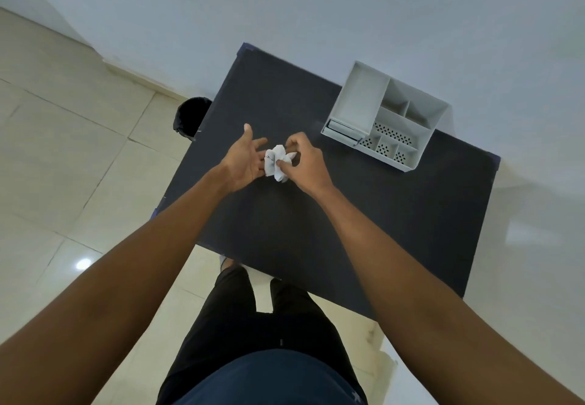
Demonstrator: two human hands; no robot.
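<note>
The right fingers (292, 144) curl over a crumpled white paper (276, 161) and pinch it from above; the left fingers (261, 142) lie fairly straight beneath it, thumb spread wide, serving as a flat bed to press against. The right hand (308, 167) seems set this way to squeeze the sheet smaller, while the left hand (242, 161) stops it slipping. The paper sits between the two hands, above the middle of the black table (316, 230). It is a lump with no true front; its slightly longer axis runs from the far side toward the person, with a loose corner hanging at the near end. A grey organizer (354, 94) stands well apart at the far right; a black bin (190, 116) waits on the floor beside the table's left edge, a likely destination.
</note>
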